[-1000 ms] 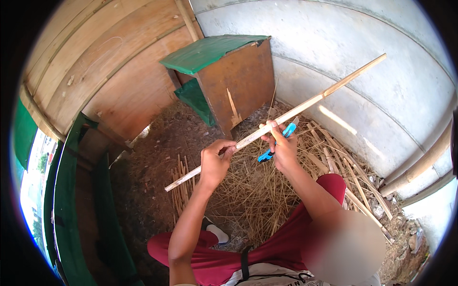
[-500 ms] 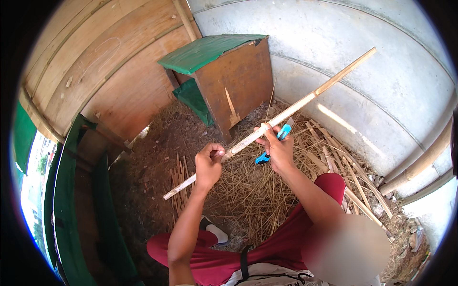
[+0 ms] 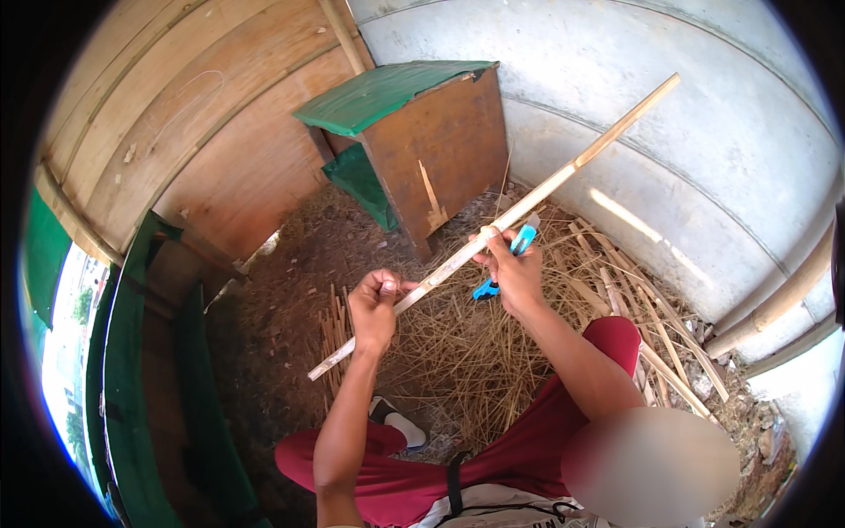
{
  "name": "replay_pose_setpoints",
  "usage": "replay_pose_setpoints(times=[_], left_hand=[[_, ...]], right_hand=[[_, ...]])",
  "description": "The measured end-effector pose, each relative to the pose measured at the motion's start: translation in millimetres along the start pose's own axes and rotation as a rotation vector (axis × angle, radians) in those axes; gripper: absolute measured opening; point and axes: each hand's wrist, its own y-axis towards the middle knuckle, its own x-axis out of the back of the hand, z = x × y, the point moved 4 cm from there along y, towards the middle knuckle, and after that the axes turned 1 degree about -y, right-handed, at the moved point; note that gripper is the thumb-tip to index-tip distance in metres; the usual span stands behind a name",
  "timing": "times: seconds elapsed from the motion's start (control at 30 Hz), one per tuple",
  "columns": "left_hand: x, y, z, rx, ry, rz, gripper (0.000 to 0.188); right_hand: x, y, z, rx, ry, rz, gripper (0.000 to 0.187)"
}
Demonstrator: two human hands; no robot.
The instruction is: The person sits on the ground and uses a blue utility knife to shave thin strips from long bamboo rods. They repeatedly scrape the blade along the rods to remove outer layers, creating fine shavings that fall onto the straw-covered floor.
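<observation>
Left: thin sticks (image 3: 333,327) lie on the ground behind the left hand (image 3: 372,308). That hand is half closed, thumb and fingers curled, one finger reaching out to the long wooden stick (image 3: 539,195); cannot tell whether it grips. It has slid toward the stick's lower end over the last second, and the stick slopes more steeply. The stick slants up rightward across both hands, above loose straw (image 3: 466,352). Right hand (image 3: 521,275) hardly moved, fingers closed round stick and blue knife (image 3: 525,238) together; it probably carries the steadying. Far right: split strips (image 3: 673,348) on the ground.
</observation>
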Motion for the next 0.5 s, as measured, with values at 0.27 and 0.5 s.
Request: replay_pose_setpoints(times=[0.27, 0.5], left_hand=[[11, 3, -5, 0.038, -0.488, 0.004, 0.013], [7, 3, -11, 0.155, -0.642, 0.009, 0.011]], right_hand=[[5, -1, 4, -0.061, -0.080, -0.083, 0.020], [3, -1, 11, 0.084, -0.323, 0.011, 0.019]])
